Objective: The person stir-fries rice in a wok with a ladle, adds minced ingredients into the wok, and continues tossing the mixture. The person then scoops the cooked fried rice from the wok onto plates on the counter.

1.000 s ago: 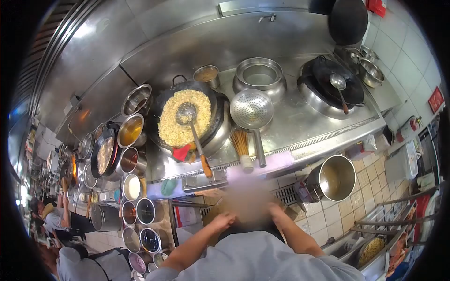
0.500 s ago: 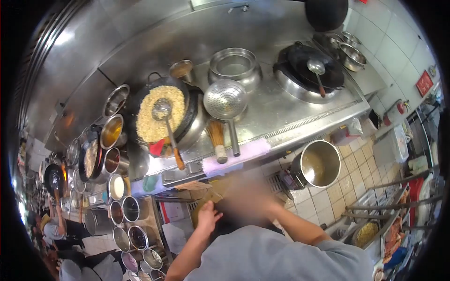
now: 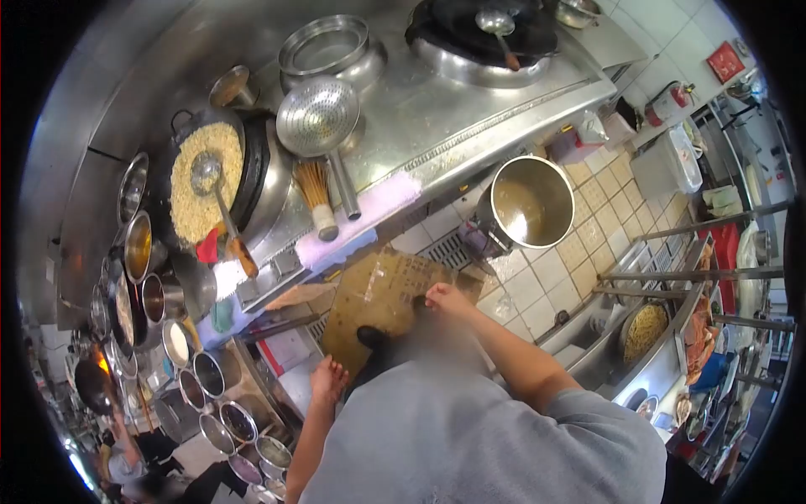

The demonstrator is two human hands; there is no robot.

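Observation:
My left hand (image 3: 328, 378) hangs low beside the rack of seasoning pots, its fingers loosely bent and apart, with nothing seen in them. Out in front of me, my right hand (image 3: 445, 300) is over the floor mat (image 3: 374, 286), its fingers curled in and no object showing in them. A dark shoe (image 3: 370, 338) stands on the mat below. On the stove to the left, a wok (image 3: 247, 160) is full of fried rice (image 3: 197, 202), and a ladle (image 3: 206, 172) rests in the rice. Neither hand touches these. A blurred patch covers the area between my arms.
A perforated strainer (image 3: 319, 118) and a bamboo brush (image 3: 315, 197) lie on the steel counter, by a pink towel (image 3: 395, 195). A large pot (image 3: 531, 202) stands on the floor ahead. Metal shelving (image 3: 697, 275) is at right; another person (image 3: 126, 454) works far left.
My view has shifted, so the stove sits higher and further left. My right hand has come out from the blur, and my left hand appears lower. The rice and ladle look unchanged.

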